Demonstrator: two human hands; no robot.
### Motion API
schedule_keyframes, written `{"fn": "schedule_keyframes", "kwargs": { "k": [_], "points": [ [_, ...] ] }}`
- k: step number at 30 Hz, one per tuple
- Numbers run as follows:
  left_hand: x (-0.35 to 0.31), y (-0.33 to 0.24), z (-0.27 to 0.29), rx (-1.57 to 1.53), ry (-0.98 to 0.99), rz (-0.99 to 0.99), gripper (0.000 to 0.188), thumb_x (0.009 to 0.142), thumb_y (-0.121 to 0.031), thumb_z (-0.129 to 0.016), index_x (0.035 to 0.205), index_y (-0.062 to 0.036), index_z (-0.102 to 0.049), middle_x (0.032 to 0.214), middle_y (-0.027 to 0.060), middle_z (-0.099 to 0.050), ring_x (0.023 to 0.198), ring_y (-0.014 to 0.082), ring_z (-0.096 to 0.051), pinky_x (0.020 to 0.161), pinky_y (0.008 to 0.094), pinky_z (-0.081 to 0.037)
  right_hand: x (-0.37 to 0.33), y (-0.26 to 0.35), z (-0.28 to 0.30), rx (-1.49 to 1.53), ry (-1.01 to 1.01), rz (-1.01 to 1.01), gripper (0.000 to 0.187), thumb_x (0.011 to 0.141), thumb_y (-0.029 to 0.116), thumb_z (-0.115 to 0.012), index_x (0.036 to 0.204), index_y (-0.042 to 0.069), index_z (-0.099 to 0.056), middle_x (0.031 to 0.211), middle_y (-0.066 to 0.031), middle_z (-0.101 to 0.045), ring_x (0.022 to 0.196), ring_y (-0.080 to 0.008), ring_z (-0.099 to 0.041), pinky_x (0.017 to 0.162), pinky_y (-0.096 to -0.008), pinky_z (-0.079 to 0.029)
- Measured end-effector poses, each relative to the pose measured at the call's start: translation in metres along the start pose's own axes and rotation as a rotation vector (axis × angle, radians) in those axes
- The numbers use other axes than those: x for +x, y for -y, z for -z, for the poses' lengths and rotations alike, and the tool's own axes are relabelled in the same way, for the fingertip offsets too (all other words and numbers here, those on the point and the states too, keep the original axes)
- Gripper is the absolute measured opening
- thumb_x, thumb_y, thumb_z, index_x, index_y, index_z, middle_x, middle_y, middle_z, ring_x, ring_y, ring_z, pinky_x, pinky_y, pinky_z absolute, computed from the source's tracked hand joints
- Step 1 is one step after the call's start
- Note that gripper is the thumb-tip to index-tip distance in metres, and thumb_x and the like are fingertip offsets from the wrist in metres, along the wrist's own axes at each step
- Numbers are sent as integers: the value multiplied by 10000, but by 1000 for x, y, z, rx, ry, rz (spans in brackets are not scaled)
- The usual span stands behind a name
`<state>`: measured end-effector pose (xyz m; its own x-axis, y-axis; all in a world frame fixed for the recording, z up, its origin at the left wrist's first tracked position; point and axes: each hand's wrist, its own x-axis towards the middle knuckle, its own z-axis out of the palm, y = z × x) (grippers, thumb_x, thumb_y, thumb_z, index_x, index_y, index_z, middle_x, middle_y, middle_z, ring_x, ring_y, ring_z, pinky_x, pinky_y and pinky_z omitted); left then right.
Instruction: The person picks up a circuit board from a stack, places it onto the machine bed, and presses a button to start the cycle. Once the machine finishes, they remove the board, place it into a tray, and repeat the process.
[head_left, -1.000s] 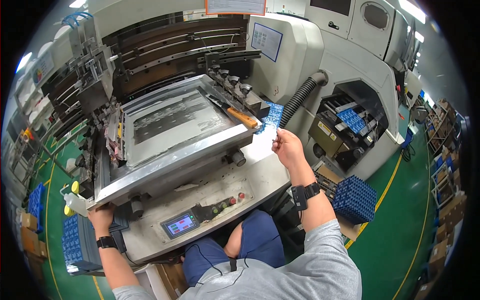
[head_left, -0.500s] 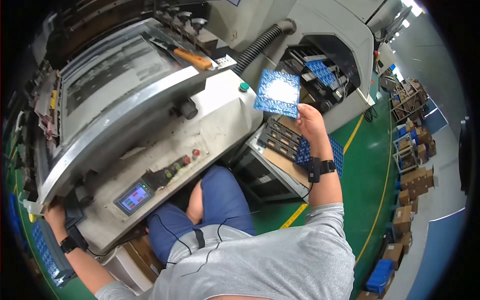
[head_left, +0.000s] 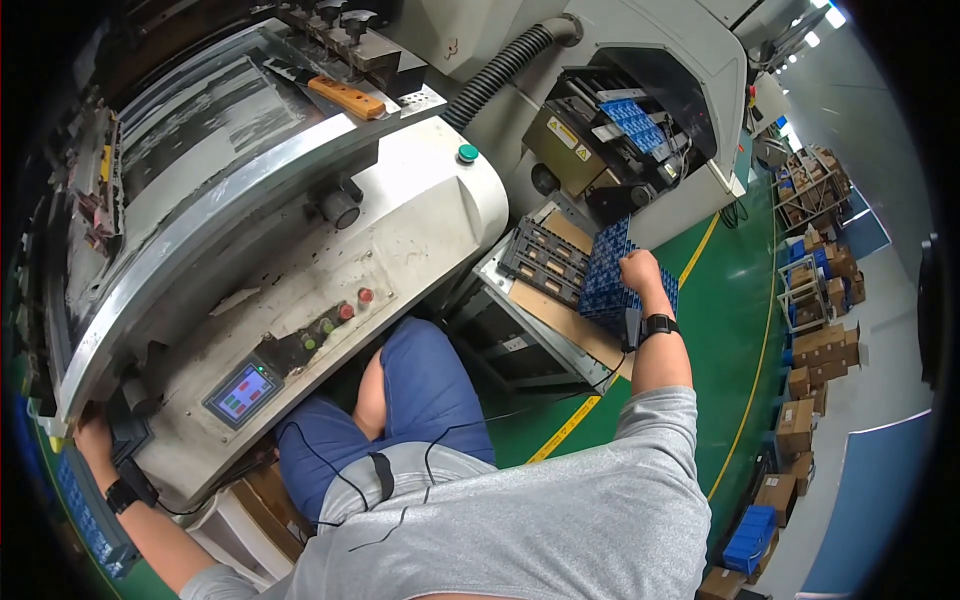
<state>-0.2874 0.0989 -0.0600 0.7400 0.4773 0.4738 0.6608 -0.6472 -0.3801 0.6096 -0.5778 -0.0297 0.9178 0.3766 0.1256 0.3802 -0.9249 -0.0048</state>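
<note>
My right hand [head_left: 640, 272] is closed on the edge of a blue circuit board panel [head_left: 606, 262], which it holds tilted at the right end of a small cart [head_left: 562, 318]. More blue panels [head_left: 669, 287] show beside and under that hand. Just left of the held panel, a black slotted fixture [head_left: 545, 258] lies on the cart top. My left hand [head_left: 94, 440] is at the lower left corner of the printing machine [head_left: 420, 225], its fingers hidden by the machine's edge. A rack of blue panels [head_left: 88, 510] stands below it.
An orange-handled scraper [head_left: 345, 97] lies on the machine's frame. A lit touch screen [head_left: 240, 393] and red and green buttons [head_left: 346, 311] sit on its front. Behind the cart, another machine [head_left: 600, 165] holds a blue panel. Cardboard boxes [head_left: 795, 425] line the right side.
My right hand has brought the blue panel down from above the cart to the panels on its right end. The view has shifted slightly. My left hand stays at the machine's corner.
</note>
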Motion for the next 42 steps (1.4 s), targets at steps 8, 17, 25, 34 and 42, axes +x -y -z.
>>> {"fn": "schedule_keyframes", "kwargs": {
  "k": [8,17,25,34,42],
  "points": [
    [-7,14,12,14,39,24,148,901,-155,-637,986,-66,-719,958,147,-692,883,357,-653,732,459,-521,-4,15,-5,165,352,31,254,830,144,-587,642,-11,-661,573,-129,-641,520,-242,-641,519,-365,-520],
    [-19,32,-12,87,100,-19,142,907,-161,-634,971,-61,-712,973,152,-692,889,356,-657,751,456,-522,-11,29,13,219,484,-205,260,858,112,-582,645,-17,-656,565,-114,-630,473,-223,-612,471,-352,-494],
    [-15,24,-6,38,56,-3,140,900,-163,-640,972,-71,-716,985,150,-694,895,355,-663,748,454,-532,-20,33,15,198,487,-199,306,871,139,-584,623,-23,-658,555,-119,-633,477,-229,-624,495,-359,-509],
    [-23,32,-19,-7,43,17,154,893,-180,-654,998,-96,-730,992,141,-702,899,352,-667,751,450,-535,-27,38,16,215,491,-251,304,905,185,-630,671,-2,-681,580,-110,-649,498,-212,-639,512,-351,-517],
    [-6,13,-6,32,21,23,179,913,-213,-630,982,-81,-730,969,141,-703,872,347,-668,718,454,-530,-51,55,24,6,-6,-165,280,846,314,-715,809,36,-720,825,-177,-713,845,-366,-688,782,-448,-535]
  ]
}}
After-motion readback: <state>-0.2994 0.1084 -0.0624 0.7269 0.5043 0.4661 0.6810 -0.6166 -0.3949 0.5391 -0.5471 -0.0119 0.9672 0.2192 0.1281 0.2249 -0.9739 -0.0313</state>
